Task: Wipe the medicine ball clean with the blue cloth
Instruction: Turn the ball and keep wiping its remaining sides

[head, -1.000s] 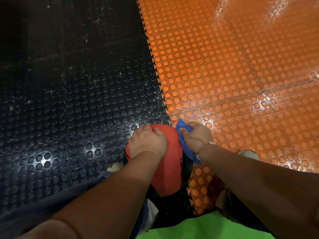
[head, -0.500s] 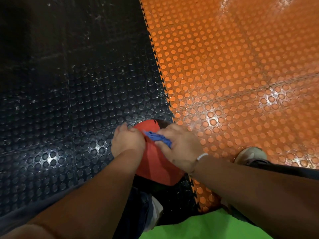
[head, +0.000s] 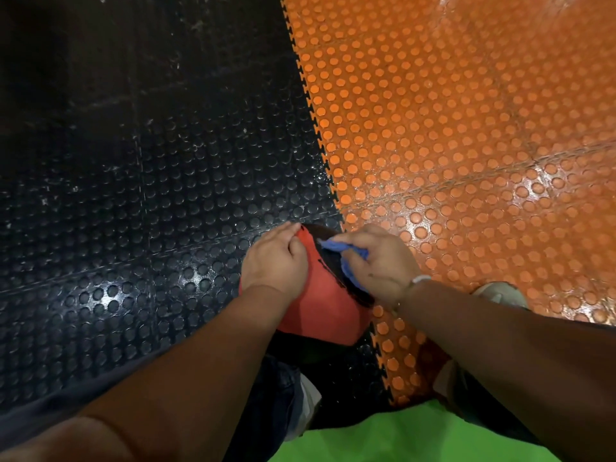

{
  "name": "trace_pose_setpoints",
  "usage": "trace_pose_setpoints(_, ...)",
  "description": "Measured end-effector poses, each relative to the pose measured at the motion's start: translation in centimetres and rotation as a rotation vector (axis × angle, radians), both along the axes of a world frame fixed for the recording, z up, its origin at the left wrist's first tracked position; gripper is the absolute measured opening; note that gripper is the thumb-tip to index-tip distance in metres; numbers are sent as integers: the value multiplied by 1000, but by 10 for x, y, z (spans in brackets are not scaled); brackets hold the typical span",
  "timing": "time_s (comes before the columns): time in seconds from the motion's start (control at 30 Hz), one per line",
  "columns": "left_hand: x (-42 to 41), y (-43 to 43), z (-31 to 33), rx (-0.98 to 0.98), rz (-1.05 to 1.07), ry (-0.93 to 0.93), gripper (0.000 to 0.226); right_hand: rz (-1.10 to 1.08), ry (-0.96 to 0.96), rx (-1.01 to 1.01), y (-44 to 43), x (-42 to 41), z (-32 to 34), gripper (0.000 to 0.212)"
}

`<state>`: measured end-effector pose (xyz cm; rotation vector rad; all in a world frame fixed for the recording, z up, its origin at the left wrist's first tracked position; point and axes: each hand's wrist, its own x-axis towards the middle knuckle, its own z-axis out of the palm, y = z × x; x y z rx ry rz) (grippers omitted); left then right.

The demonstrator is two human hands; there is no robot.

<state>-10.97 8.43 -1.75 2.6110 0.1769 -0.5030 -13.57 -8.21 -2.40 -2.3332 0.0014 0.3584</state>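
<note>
We see the medicine ball [head: 320, 305], red with a black panel, sitting on the floor right at the toothed seam where the black studded mat [head: 140, 201] meets the orange studded mat [head: 450, 121], close in front of the knees. Our left hand [head: 273, 265] rests on the ball's left upper side, its fingers laid fairly straight along the curve and reaching over the top edge, steadying the ball without closing round anything. Our right hand [head: 380, 266] is curled round the bunched blue cloth [head: 350, 258] and presses it onto the black panel on the ball's right side. A white wristband [head: 420, 279] circles the right wrist. A pale shoe [head: 500, 293] stands on the orange mat just beyond the right forearm, and a bright green shirt [head: 400, 438] fills the bottom edge.
</note>
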Motion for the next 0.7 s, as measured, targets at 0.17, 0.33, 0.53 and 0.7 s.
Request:
trace_pose_setpoints(0.17,-5,-9,1,42,-28,-23,40,13,-4,-169,4,8,8,29)
trace_pose_setpoints(0.33,-3,-13,2,36,-33,3,40,1,27,-180,-3,3,5,29)
trace_pose_setpoints(0.53,13,-13,-2,33,41,27,40,124,-143,-118,14,-9,17,30)
trace_pose_setpoints(0.7,14,-20,-2,20,49,35,40,-109,116,-212,-7,12,10,31)
